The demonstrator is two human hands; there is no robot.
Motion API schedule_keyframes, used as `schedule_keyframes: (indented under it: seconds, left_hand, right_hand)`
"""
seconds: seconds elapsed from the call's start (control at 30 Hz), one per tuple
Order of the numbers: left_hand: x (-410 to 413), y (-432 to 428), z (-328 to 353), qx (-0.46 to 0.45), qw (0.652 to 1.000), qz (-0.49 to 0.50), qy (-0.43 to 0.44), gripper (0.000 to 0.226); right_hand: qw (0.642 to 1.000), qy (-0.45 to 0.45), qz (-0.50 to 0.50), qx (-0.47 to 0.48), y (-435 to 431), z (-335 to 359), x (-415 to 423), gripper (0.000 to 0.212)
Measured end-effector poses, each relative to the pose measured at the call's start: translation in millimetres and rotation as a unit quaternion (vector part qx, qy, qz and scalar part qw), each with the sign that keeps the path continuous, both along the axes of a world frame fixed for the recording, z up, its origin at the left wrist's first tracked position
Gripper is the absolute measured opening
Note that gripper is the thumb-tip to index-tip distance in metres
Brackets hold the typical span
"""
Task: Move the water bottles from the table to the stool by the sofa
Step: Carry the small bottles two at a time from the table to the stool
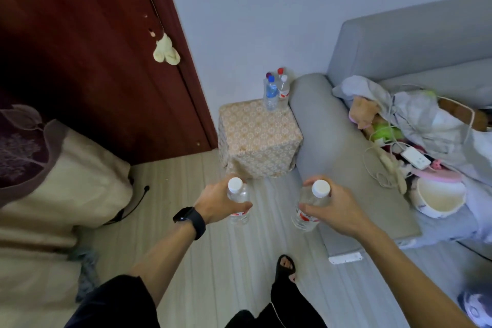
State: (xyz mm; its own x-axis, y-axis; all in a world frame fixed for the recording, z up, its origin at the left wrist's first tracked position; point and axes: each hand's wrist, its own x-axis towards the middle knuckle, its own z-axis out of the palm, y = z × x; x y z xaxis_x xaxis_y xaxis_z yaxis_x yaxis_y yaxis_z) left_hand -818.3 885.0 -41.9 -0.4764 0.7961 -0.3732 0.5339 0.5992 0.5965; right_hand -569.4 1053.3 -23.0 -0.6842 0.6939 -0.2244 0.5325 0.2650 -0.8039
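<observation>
Two hands are each holding a bottle near the stool. The left hand is gripping the left bottle, the right hand the right bottle. More bottles are standing on the stool, by the sofa.

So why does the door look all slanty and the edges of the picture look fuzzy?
Head view: the wide-angle lens tilts the door and sofa toward the edges; the room light is dim, leaving the door dark; the left edge is smeared, while the bottle in the left hand looks fairly sharp.
</observation>
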Motion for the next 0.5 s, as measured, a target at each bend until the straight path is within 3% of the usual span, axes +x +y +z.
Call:
schedule_keyframes:
  seconds: [0.5]
  left_hand:
    - [-132.7,195.8,-50.5,-0.017,0.995,0.053,-0.083,0.052]
  right_hand:
    - [0.997,-0.072,0.027,-0.018,211.1,-47.7,-163.2,0.044]
